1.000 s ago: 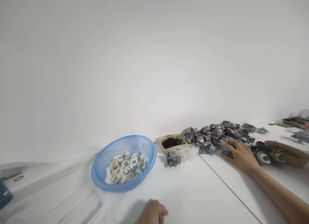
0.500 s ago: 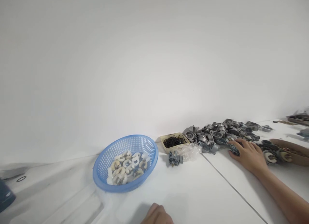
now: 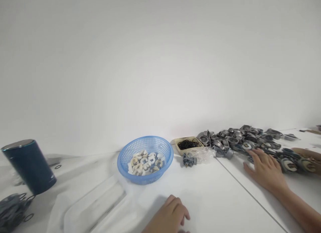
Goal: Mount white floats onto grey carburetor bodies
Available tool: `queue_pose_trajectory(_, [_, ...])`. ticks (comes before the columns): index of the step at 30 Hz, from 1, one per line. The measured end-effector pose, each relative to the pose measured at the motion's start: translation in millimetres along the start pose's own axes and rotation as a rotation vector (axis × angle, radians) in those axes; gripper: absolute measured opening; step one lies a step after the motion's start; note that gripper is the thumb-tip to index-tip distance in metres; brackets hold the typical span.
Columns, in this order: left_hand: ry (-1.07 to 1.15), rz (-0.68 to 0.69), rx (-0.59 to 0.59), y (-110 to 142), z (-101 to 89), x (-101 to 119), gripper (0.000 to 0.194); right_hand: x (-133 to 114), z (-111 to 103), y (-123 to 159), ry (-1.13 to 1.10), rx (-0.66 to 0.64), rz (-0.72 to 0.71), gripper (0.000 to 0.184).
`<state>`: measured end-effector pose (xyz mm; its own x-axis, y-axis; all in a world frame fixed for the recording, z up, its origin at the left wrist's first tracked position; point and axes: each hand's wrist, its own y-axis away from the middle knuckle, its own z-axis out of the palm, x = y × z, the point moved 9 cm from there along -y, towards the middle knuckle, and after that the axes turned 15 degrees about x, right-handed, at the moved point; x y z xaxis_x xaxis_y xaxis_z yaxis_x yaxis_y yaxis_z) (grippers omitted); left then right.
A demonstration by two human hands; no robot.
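Note:
My right hand [image 3: 268, 171] is at the right, its thumb apart from the fingers. The fingertips rest at the near edge of a row of carburetors [image 3: 286, 161], some with white floats; I see nothing gripped. My left hand [image 3: 172, 213] is low in the middle, over the white table, with fingers loosely bent, a gap to the thumb and nothing visible in it. A single carburetor body [image 3: 189, 160] sits beyond it. Behind my right hand lies a pile of grey metal float bowls [image 3: 233, 137].
A blue plastic basket [image 3: 121, 164] contains white and yellowish floats. Beside it stand a cream tray [image 3: 178, 149] of black rubber rings and a clear plastic bag [image 3: 204, 155]. At left are a dark blue cylinder [image 3: 31, 169], dark parts [image 3: 11, 211] and loose rings. A brown tray [image 3: 304, 152] lies far right.
The view has swung left, bringing the blue cylinder in. My right hand's thumb has come away from a carburetor and the hand has opened. More of my left hand shows, its fingers less curled.

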<state>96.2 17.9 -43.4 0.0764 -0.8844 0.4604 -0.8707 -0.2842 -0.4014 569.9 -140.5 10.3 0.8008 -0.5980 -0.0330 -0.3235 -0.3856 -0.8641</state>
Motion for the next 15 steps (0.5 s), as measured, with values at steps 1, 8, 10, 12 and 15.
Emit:
queue_pose_trajectory(1, [0.0, -0.013, -0.009, 0, -3.3, 3, 0.036, -6, -4, 7, -0.008, 0.003, 0.006, 0.073])
queue_pose_trajectory(8, [0.009, -0.047, -0.015, 1, -28.6, 29, 0.031, -31, -32, 80, -0.094, -0.077, 0.03, 0.074])
queue_pose_trajectory(10, [0.013, -0.044, 0.009, 2, -35.6, 35, 0.029, -35, -39, 102, -0.143, -0.143, 0.017, 0.067])
queue_pose_trajectory(12, [0.019, -0.029, 0.033, 3, -41.7, 40, 0.028, -37, -46, 118, -0.199, -0.198, 0.047, 0.059])
queue_pose_trajectory(15, [0.022, 0.013, 0.051, 4, -47.1, 46, 0.027, -40, -56, 129, -0.265, -0.221, 0.13, 0.048])
